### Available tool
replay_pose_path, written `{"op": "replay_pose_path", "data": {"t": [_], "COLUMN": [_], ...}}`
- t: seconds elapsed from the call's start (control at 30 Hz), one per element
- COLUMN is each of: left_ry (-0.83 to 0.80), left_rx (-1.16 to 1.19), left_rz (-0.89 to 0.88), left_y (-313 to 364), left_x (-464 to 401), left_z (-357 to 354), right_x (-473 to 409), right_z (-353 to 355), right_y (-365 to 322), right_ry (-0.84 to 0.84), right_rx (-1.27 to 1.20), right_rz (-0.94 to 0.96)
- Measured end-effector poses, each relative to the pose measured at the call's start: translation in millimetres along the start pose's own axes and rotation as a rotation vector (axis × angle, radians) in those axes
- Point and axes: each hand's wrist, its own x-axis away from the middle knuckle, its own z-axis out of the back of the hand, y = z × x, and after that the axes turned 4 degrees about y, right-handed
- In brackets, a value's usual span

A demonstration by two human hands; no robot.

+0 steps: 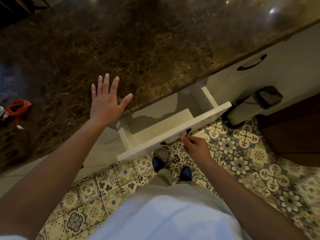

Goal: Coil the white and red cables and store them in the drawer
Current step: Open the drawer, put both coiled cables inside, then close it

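A white drawer [174, 131] stands pulled out from under the brown marble counter [138, 49], and nothing shows inside it. My right hand [194, 147] curls its fingers round the dark handle [186, 132] on the drawer front. My left hand [107, 99] lies flat with fingers spread on the counter's front edge. A coiled red cable [16, 108] with a white plug lies on the counter at the far left. A bit of the white cable [1, 110] shows at the frame's left edge, mostly cut off.
A second shut drawer with a dark handle [252, 64] is to the right. A dark pedal bin [251, 104] stands on the patterned tile floor [242, 153] right of the open drawer. My feet are below the drawer front.
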Motion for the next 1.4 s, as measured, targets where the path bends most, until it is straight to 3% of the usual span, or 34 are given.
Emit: {"op": "replay_pose_path", "data": {"t": [0.8, 0.97, 1.17, 1.4], "left_ry": [0.038, 0.16, 0.343, 0.49], "left_rx": [0.096, 0.526, 0.629, 0.64], "left_rz": [0.009, 0.114, 0.16, 0.275], "left_y": [-0.1, 0.2, -7.6, -91.8], "left_x": [0.8, 16.9, 65.8, 125.5], "left_z": [1.5, 15.5, 40.0, 60.8], "right_x": [48.3, 71.0, 77.8, 69.1], "right_z": [15.5, 37.3, 45.2, -0.4], "right_y": [4.7, -9.6, -61.3, -112.0], "right_ry": [0.095, 0.228, 0.135, -0.048], "right_rx": [-0.043, 0.001, 0.021, 0.044], "right_rz": [-0.111, 0.073, 0.291, 0.406]}}
